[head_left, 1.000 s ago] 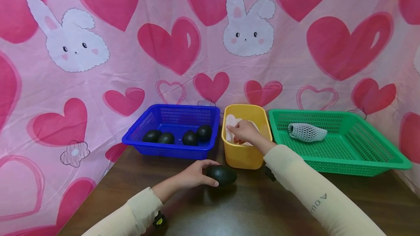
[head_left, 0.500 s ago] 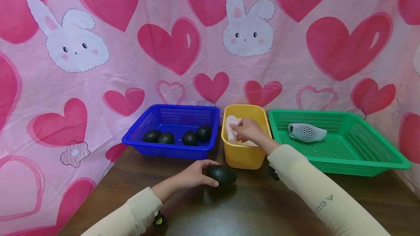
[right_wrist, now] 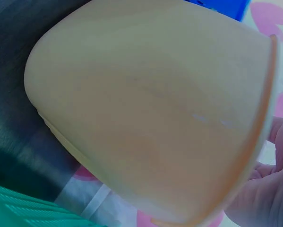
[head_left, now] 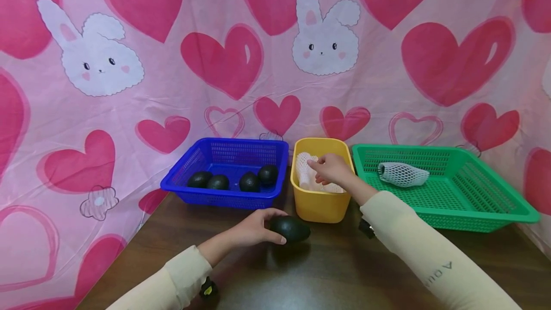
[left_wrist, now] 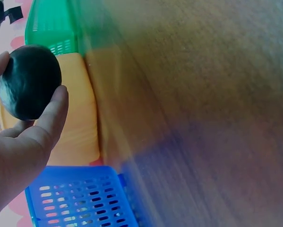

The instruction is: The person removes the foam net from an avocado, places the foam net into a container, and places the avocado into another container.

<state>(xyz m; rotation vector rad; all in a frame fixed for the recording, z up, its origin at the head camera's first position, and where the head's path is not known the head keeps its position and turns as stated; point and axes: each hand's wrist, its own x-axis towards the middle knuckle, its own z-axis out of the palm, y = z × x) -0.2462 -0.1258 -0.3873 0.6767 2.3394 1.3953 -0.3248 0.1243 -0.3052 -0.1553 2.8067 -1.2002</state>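
A dark green avocado [head_left: 289,229] lies in the grip of my left hand [head_left: 260,228], just over the table in front of the yellow bin [head_left: 322,207]. The left wrist view shows thumb and fingers around the same avocado [left_wrist: 30,82]. My right hand [head_left: 331,169] is inside the mouth of the bin, fingers bent, over white foam net sleeves [head_left: 303,171]. Whether it pinches a sleeve is hidden. From the right wrist, the bin's wall [right_wrist: 146,104] covers most of the view, and only part of the right hand [right_wrist: 269,189] shows past the rim.
A blue basket [head_left: 228,200] on the left holds several avocados [head_left: 217,182]. On the right, a green basket [head_left: 456,221] contains one item in a white net sleeve [head_left: 403,174]. The brown table [head_left: 327,271] extends toward me; a patterned pink cloth [head_left: 241,4] hangs behind.
My right hand has shifted a little to the right within the yellow bin, and the sleeves beneath it have moved slightly. The left hand and its avocado have stayed nearly still.
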